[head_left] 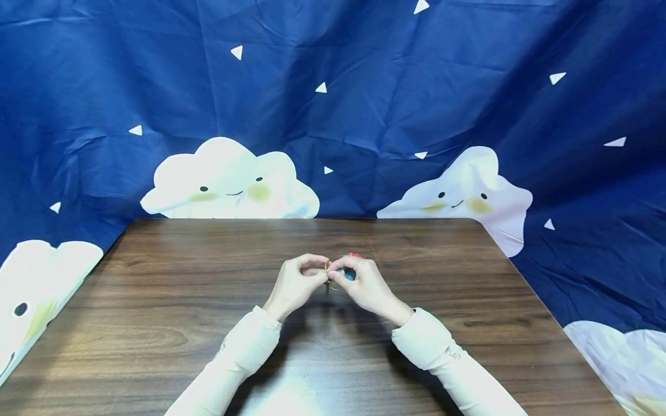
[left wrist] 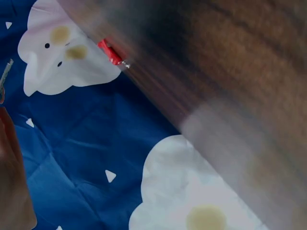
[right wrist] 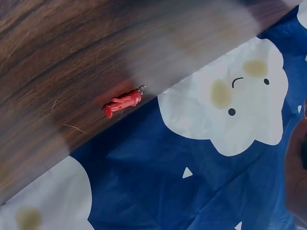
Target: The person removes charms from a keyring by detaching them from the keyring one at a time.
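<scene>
My left hand (head_left: pixel 293 284) and right hand (head_left: pixel 368 284) meet fingertip to fingertip over the middle of the table. Thumb and fingers of both pinch a small brass-coloured key ring (head_left: pixel 327 267), largely hidden by the fingertips. Below it hangs a dark, narrow piece (head_left: pixel 327 288). In the left wrist view, a silvery, key-like blade (left wrist: pixel 5 74) juts up past the fingers at the left edge. A small blue thing (head_left: pixel 347 274) shows under the curve of my right fingers. On the table just beyond the right hand lies a red figure charm (right wrist: pixel 123 101) with a short metal chain.
The brown wood-grain table (head_left: pixel 171 323) has rounded far corners. Behind and beside it hangs a blue cloth (head_left: pixel 354 46) printed with smiling white clouds and small triangles. Thin pale strands (right wrist: pixel 75 128) lie on the tabletop near the red charm.
</scene>
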The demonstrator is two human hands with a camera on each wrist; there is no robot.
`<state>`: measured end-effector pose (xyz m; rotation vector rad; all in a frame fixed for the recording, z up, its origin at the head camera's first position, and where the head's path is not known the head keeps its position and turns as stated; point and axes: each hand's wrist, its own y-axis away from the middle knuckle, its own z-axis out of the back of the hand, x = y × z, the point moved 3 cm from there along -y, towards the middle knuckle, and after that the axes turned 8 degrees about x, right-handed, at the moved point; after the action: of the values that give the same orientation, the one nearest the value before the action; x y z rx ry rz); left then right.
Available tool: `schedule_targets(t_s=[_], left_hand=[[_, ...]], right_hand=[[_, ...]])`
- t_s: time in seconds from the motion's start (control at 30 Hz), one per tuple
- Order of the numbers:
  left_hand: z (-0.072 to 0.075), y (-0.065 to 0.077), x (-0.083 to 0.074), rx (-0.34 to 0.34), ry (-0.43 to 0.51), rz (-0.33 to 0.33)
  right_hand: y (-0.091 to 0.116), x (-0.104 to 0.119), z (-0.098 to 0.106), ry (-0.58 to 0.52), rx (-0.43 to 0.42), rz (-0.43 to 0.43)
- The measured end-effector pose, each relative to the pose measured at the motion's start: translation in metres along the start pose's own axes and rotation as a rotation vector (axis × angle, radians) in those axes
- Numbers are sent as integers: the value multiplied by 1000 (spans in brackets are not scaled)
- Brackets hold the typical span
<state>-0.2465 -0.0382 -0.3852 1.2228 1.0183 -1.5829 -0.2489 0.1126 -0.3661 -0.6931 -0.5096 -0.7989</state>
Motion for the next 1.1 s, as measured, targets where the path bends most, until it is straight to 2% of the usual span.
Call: schedule_targets(t_s=[0.07,0.13,0.23,0.37,0.47,0.53,0.6,0.73,0.83,0.93,1.1], left_hand=[[0,-3,9,0,17,5],[0,-3,11,14,7,2],[1,-3,11,56,-21,-1],[3,-3,10,135,27,19],[4,-3,11,163,37,27],[5,-4,11,142,-21,3],[6,-4,11,99,-77,-48],[7,-3,6,-31,-186,-220],[7,-2,3,-111,-243,-311],[8,-1,2,-174,-218,-299],[5,-3,2,-218,-67,-228]], right_hand=[[0,0,-1,17,-3,8],[1,-1,-1,32,-3,13],[1,-1,-2,34,3,11],[1,-3,-1,24,10,-18],[1,-5,-1,17,11,-28],[2,-5,0,17,12,-16],[2,-3,0,20,13,4],[3,-2,1,45,-6,43],[5,-2,3,63,-20,53],[6,-1,5,56,-16,50],[8,-2,9,16,-24,19]])
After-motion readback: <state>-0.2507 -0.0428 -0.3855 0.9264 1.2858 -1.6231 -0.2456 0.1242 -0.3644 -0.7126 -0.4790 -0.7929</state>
